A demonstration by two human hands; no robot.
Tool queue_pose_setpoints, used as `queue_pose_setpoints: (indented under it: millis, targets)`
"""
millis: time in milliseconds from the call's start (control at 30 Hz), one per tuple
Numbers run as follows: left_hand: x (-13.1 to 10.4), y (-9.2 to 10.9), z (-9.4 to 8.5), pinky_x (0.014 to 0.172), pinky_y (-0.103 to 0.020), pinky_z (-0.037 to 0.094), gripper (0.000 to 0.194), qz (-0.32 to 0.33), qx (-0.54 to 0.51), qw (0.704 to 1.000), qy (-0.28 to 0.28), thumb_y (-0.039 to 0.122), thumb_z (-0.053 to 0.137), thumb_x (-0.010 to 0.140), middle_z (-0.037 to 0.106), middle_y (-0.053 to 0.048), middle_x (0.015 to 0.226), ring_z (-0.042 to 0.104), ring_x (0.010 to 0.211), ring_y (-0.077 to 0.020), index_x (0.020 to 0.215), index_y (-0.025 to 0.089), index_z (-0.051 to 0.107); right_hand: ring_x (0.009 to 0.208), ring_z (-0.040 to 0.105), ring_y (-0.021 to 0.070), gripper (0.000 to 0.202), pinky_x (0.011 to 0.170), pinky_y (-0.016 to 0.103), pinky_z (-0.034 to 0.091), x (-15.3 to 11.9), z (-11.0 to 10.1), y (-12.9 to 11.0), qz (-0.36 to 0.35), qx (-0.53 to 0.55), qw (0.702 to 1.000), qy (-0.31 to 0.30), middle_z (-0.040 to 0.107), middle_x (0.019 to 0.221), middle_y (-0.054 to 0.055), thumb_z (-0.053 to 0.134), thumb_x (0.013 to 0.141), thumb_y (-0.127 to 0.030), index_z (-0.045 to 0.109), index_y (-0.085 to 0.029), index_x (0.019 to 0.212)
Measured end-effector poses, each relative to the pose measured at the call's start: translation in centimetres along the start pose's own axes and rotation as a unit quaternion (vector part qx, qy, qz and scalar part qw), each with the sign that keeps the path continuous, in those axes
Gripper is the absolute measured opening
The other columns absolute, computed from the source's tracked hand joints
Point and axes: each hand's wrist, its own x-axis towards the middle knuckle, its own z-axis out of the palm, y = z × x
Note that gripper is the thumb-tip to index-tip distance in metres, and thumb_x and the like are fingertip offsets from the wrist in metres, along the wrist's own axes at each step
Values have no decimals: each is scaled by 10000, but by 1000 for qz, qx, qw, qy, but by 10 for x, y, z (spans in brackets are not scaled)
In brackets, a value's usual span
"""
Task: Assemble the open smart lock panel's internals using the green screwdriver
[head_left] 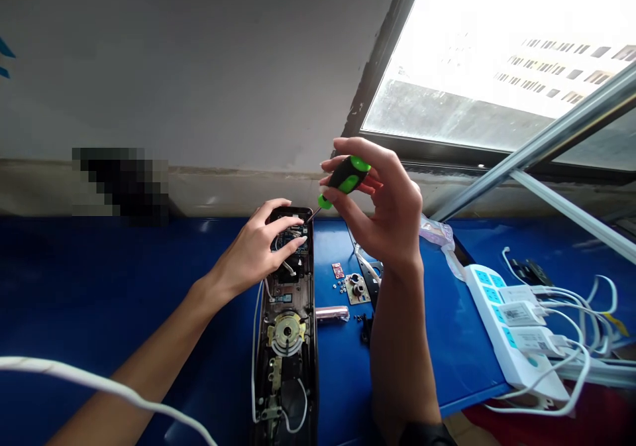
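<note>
A long black device housing [285, 293] lies opened on the blue table, its inner parts exposed. Near its far end is a blue circuit board [298, 242] with wires. My left hand [261, 244] rests over this end, its fingers stretched out and apart, index finger and thumb by the board. My right hand [385, 201] grips a green and black screwdriver [346, 179] by its handle. The screwdriver tilts down to the left, and its tip reaches the far right corner of the housing, beside my left index fingertip. Whether the tip sits in a screw I cannot tell.
Right of the housing lie a small red board [338, 271], a tan board with a joystick [356, 289], loose screws and a pink cylinder [332, 314]. A white power strip [507, 333] with plugged chargers stands farther right. A white cable [104, 383] crosses the lower left.
</note>
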Motion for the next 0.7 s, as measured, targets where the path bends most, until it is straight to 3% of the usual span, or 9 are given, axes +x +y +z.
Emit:
queue_pose_setpoints:
  millis: [100, 167, 300, 400, 500, 700]
  targets:
    - [0, 7, -2, 1182, -521, 475, 310, 19, 15, 999, 27, 405, 620, 1001, 537, -99, 1473, 517, 1393, -311, 1229, 225, 728, 1084, 737, 231, 394, 846, 419, 684, -2, -10, -11, 3, 9, 999, 46, 718, 1211, 9, 723, 901, -179, 636, -335, 1252]
    - [0, 14, -3, 1203, -540, 450, 275, 46, 26, 998, 43, 369, 607, 1010, 565, -99, 1437, 468, 1436, -322, 1198, 214, 733, 1051, 745, 245, 400, 836, 439, 696, -4, -20, -20, 29, -13, 998, 46, 722, 1186, 6, 751, 882, -201, 638, -374, 1224]
    - [-3, 30, -1, 1207, -584, 438, 237, 94, 36, 994, 36, 308, 587, 1019, 591, -101, 1421, 378, 1505, -339, 1178, 210, 732, 1016, 753, 251, 367, 879, 456, 696, -12, -43, -26, 90, -39, 995, -34, 735, 1118, 17, 758, 871, -225, 636, -357, 1191]
    - [-7, 38, 3, 1193, -566, 465, 237, 142, 28, 989, -12, 291, 586, 1018, 633, -120, 1384, 403, 1494, -336, 1165, 188, 742, 861, 750, 186, 295, 847, 387, 688, -16, -55, -15, 147, -21, 974, -170, 741, 961, -8, 769, 843, -211, 643, -261, 1104]
    - [-11, 41, 10, 1171, -551, 500, 237, 192, 24, 977, -87, 286, 575, 1028, 694, -121, 1311, 439, 1479, -332, 1139, 184, 758, 699, 697, 129, 269, 634, 274, 628, -19, -58, 3, 216, -35, 938, -269, 706, 872, -24, 802, 798, -218, 637, -224, 1010]
    - [-15, 41, 18, 1172, -507, 515, 254, 222, 48, 966, -127, 279, 551, 1044, 753, -109, 1188, 500, 1441, -312, 1081, 171, 778, 722, 642, 121, 273, 618, 266, 553, -23, -51, 29, 235, -19, 926, -296, 677, 898, -10, 794, 817, -286, 614, -220, 1011]
